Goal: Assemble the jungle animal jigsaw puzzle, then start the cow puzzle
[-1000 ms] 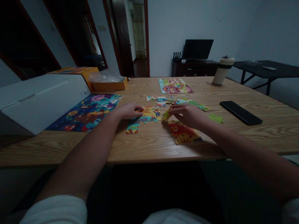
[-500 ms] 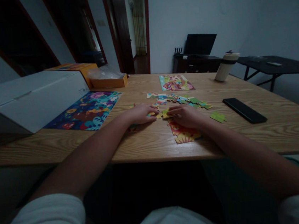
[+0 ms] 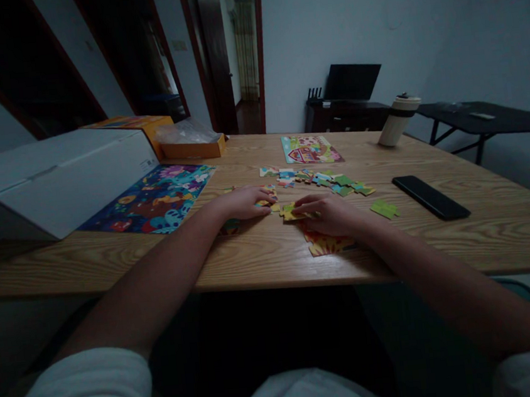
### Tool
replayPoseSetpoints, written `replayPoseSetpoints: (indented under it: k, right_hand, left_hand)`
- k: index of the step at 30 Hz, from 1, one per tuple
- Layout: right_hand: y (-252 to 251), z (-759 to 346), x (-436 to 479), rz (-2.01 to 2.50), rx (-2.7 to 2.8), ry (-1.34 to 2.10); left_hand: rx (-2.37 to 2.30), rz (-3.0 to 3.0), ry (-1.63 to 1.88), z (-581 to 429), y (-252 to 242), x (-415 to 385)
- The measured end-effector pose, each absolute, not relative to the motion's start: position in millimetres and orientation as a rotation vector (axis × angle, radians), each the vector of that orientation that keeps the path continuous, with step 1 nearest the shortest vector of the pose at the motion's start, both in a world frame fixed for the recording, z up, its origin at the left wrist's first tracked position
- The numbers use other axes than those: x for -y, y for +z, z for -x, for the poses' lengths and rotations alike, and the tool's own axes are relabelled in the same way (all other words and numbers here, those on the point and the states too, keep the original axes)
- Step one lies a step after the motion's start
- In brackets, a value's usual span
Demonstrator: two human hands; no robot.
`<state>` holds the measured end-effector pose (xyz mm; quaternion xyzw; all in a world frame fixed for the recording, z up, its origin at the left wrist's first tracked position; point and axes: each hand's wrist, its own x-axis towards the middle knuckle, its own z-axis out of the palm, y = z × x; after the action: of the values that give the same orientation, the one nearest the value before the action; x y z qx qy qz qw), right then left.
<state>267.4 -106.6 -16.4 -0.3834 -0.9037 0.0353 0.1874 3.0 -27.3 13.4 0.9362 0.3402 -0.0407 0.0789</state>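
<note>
In the head view my left hand [image 3: 245, 203] lies with its fingers stretched over some joined puzzle pieces [image 3: 272, 192], covering most of them. Between the fingers of my right hand [image 3: 327, 213] is a yellow-green puzzle piece [image 3: 287, 212], held low beside the left fingertips. Whether it touches the joined pieces I cannot tell. Under and in front of the right hand lies an orange and yellow puzzle section [image 3: 329, 244], partly hidden by it. A loose green puzzle piece [image 3: 384, 208] rests to the right of that hand.
Several loose pieces [image 3: 342, 180] lie in a row beyond my hands, with a picture card [image 3: 310, 149] behind. A dark blue picture sheet [image 3: 160, 197], a white box [image 3: 78, 180] and an orange tray [image 3: 196, 147] stand left. Right are a phone [image 3: 429, 197] and a tumbler [image 3: 396, 123].
My right hand has brought the yellow-green puzzle piece slightly left and nearer to me. The left hand has stayed almost in place on the joined pieces.
</note>
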Motion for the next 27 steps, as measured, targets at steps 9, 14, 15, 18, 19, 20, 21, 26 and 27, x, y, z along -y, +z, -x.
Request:
replayPoseSetpoints:
  k: [9, 14, 15, 18, 19, 20, 21, 26, 27]
  right_hand:
    - [-5.2, -249.7, 122.9, 0.973, 2.582, 0.128]
    - [-6.0, -249.3, 124.8, 0.948, 2.577, 0.116]
    - [-6.7, -248.6, 125.0, 0.945, 2.570, 0.114]
    - [-9.6, -244.8, 124.4, 0.907, 2.581, 0.097]
    - [-10.5, -243.4, 123.7, 0.887, 2.594, 0.088]
    - [-11.3, -242.3, 122.8, 0.868, 2.609, 0.079]
    - [-11.8, -241.3, 122.0, 0.855, 2.620, 0.071]
    - [-11.5, -239.4, 120.0, 0.859, 2.641, 0.042]
    - [-11.3, -239.3, 120.1, 0.862, 2.643, 0.044]
  left_hand:
    - [-1.039, -2.786, -0.114, 0.3, 11.2, 23.2]
    - [-0.987, -2.782, -0.094, 0.5, 10.6, 23.1]
    - [-0.970, -2.789, -0.086, 0.6, 10.3, 22.9]
    - [-0.944, -2.809, -0.070, 1.0, 8.8, 21.6]
    - [-0.949, -2.810, -0.070, 1.1, 8.5, 21.2]
    - [-0.958, -2.809, -0.073, 1.1, 8.3, 20.9]
    - [-0.967, -2.805, -0.078, 1.1, 8.4, 20.9]
    - [-0.992, -2.799, -0.085, 0.2, 10.4, 23.1]
    - [-0.997, -2.799, -0.088, 0.0, 10.9, 23.6]
